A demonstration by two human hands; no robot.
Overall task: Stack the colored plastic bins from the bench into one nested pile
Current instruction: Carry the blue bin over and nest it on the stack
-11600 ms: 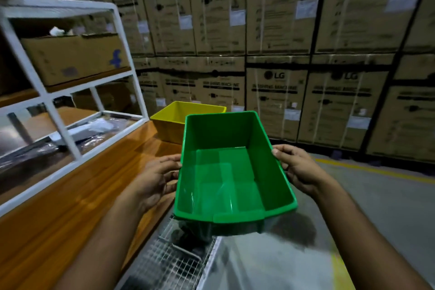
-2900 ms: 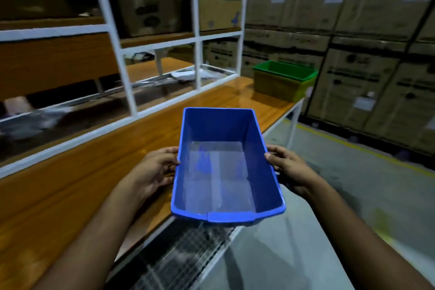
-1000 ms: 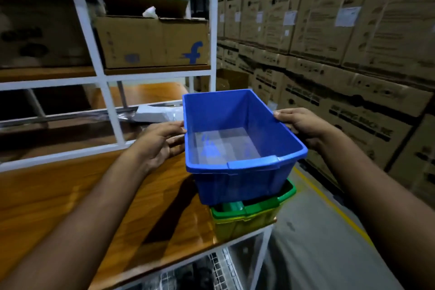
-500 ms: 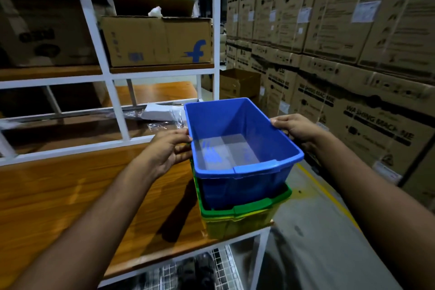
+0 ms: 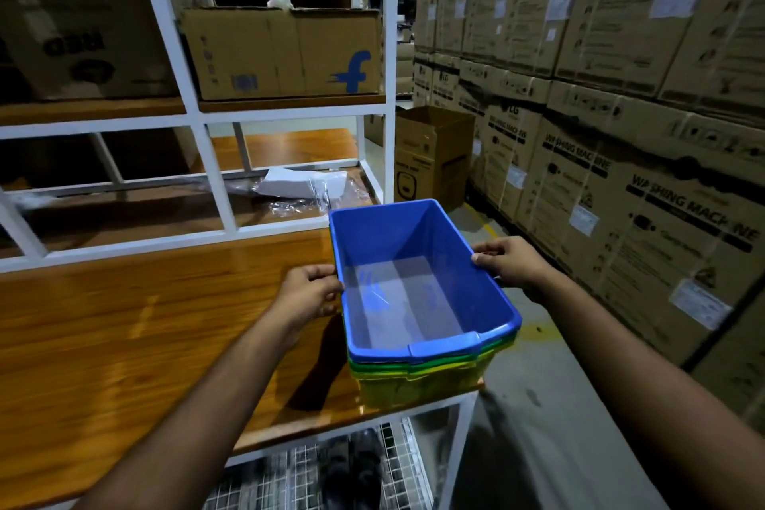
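wooden bench (image 5: 124, 327): both hands' grip holds blue bin (image 5: 414, 282) rims, left hand (image 5: 308, 294), right hand (image 5: 511, 265).

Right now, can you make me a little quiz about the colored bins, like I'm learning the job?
1. True or false: the blue bin sits nested on top of the pile.
2. Which bin is at the bottom? A red, B yellow bin, C green bin.
3. Fill in: the left hand and right hand both grip the blue bin's ____.

Key: 1 true; 2 B; 3 rim.
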